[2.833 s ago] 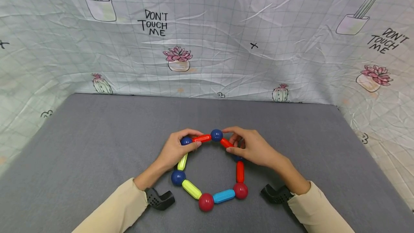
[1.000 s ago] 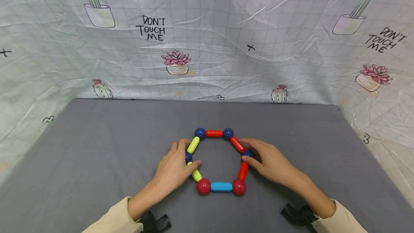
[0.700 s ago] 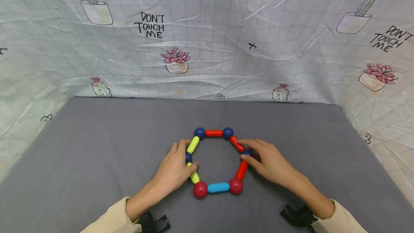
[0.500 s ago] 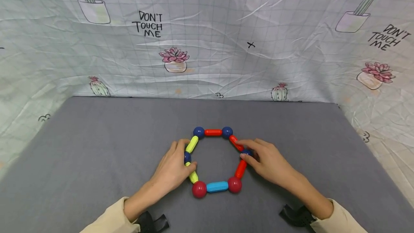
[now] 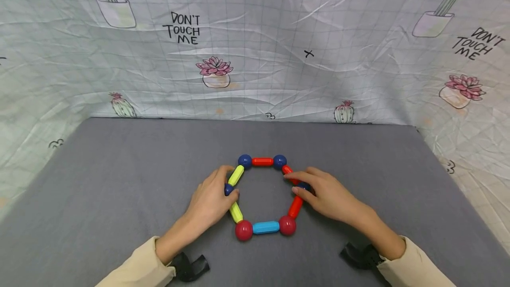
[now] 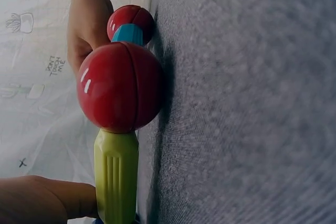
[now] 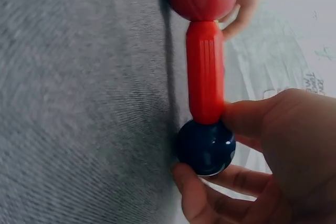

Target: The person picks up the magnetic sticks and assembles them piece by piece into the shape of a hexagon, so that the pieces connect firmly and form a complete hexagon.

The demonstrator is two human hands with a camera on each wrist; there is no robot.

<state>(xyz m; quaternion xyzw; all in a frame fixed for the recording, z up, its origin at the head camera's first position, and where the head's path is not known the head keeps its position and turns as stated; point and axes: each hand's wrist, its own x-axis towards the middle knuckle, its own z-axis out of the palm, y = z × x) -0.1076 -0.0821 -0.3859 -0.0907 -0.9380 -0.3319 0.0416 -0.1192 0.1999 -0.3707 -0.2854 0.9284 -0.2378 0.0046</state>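
Observation:
A closed six-sided ring of magnetic rods and balls lies on the grey table. My left hand [image 5: 209, 198] holds the left blue ball [image 5: 228, 189] between thumb and fingers, a yellow rod [image 5: 237, 175] running off either side of it. Opposite, my right hand [image 5: 328, 194] grips the right blue ball [image 7: 205, 148], its thumb against the adjoining red rod [image 7: 205, 72]. Two red balls [image 5: 244, 230] with a light-blue rod [image 5: 266, 227] between them form the near side. Along the far side, a red rod [image 5: 262, 162] joins two more blue balls [image 5: 280, 161].
Grey cloth [image 5: 159, 154] covers the table around the ring. A printed fabric backdrop [image 5: 259, 79] with cactus drawings rises behind and at both sides. Black wrist mounts [image 5: 191, 267] sit at both cuffs.
The lopsided ring has become a nearly even hexagon. Since the oldest frame, my left hand has moved from a far blue ball to the left one; lately the near side has levelled slightly.

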